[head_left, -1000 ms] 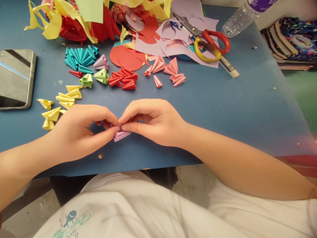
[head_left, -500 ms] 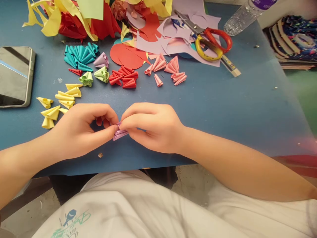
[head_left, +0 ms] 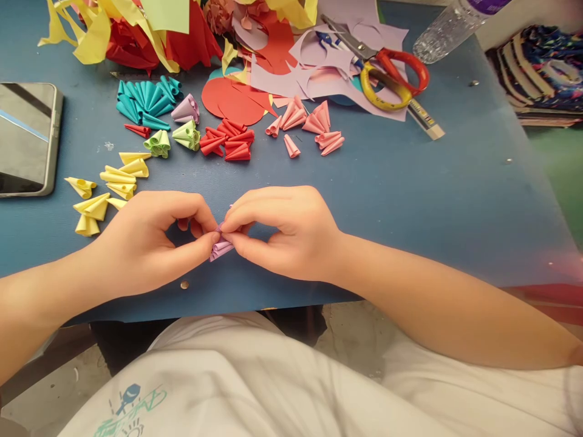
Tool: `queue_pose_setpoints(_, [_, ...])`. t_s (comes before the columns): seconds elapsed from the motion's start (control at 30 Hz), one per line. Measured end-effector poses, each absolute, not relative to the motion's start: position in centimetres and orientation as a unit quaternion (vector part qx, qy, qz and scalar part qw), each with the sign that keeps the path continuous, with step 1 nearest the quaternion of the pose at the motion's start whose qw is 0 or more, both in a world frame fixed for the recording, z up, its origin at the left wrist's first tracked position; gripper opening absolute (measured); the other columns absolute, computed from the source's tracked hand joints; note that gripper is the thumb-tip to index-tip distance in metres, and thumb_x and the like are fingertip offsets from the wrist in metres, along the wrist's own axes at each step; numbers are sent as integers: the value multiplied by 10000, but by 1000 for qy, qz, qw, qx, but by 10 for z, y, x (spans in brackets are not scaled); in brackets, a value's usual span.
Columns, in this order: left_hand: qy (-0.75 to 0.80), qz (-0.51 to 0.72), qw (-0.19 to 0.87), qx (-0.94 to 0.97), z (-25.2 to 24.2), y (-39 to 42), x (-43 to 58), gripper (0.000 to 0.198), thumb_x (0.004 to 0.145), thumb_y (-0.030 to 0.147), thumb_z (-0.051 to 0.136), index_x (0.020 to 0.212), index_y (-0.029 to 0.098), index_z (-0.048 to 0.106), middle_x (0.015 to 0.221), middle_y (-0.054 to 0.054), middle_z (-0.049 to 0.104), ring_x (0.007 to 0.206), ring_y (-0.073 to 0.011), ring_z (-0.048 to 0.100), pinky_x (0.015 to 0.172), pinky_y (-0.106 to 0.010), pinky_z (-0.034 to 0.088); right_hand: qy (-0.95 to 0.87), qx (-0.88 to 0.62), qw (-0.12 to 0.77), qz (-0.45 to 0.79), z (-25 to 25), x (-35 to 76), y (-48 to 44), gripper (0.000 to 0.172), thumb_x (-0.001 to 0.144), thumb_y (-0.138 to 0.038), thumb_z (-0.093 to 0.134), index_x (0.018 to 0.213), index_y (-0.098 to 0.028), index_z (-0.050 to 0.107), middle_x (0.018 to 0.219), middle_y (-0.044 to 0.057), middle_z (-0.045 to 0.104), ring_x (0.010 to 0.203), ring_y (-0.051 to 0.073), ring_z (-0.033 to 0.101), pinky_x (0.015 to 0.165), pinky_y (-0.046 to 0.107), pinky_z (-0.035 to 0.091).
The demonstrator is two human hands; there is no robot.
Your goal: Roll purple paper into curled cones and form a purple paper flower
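Between my two hands is a small cluster of lilac paper cones (head_left: 221,249), held low over the front of the table and partly hidden by fingers. My left hand (head_left: 164,240) pinches it from the left with thumb and forefinger. From the right, my right hand (head_left: 286,233) pinches the same paper, its fingertips touching those of the left. Beyond the hands lie rolled cones in groups: yellow cones (head_left: 117,175), teal cones (head_left: 146,104), light green cones (head_left: 186,135), red cones (head_left: 237,141), pink cones (head_left: 319,118) and a lilac cone group (head_left: 186,109).
A phone (head_left: 27,139) lies at the left. Toward the back are red paper circles (head_left: 232,100), lilac cut-out sheets (head_left: 282,79), crumpled yellow scraps (head_left: 93,36), scissors (head_left: 387,79), a glue-like stick or cutter (head_left: 426,119) and a plastic bottle (head_left: 449,30). The table's front edge (head_left: 204,314) is close to me.
My right thumb and forefinger have shifted slightly on the lilac cones, opening a wider gap behind the pinch. The left hand stays nearly still.
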State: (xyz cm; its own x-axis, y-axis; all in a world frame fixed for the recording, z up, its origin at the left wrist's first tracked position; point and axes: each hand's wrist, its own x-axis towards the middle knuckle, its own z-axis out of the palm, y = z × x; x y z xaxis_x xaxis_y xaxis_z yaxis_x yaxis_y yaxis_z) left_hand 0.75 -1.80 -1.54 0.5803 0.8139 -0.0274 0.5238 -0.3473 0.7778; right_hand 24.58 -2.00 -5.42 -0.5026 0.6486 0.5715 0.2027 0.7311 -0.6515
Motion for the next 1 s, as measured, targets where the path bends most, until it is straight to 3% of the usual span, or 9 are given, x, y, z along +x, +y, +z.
queue_pose_setpoints(0.13, [413, 194, 371, 809, -17, -19, 8, 97, 933, 266, 745, 873, 190, 757, 807, 9, 758, 704, -131, 662, 664, -239, 508, -799, -271, 432, 319, -53, 242, -23, 122, 924, -32, 692, 904, -147, 726, 876, 9, 786, 796, 83, 729, 772, 195, 633])
queue_pose_setpoints(0.3, [402, 216, 380, 805, -16, -20, 9, 51, 940, 227, 744, 895, 203, 744, 789, 15, 743, 702, -130, 646, 667, -238, 506, -748, -286, 454, 390, -52, 240, -28, 198, 940, -14, 701, 1085, -147, 676, 924, -13, 777, 853, 80, 779, 829, 195, 688])
queue_pose_setpoints(0.73, [431, 197, 306, 826, -10, -23, 10, 81, 943, 255, 729, 896, 213, 779, 784, 20, 778, 684, -140, 670, 658, -252, 496, -845, -273, 408, 210, -49, 247, -24, 93, 1018, -131, 687, 1013, -171, 771, 947, -2, 855, 870, 109, 810, 828, 222, 646])
queue_pose_setpoints(1.0, [422, 210, 376, 798, -12, -21, 8, 70, 924, 262, 763, 878, 212, 777, 828, -7, 795, 737, -166, 693, 714, -271, 545, -837, -250, 434, 218, -50, 245, -25, 108, 1014, -88, 678, 1017, -174, 743, 952, -9, 843, 907, 82, 794, 882, 199, 648])
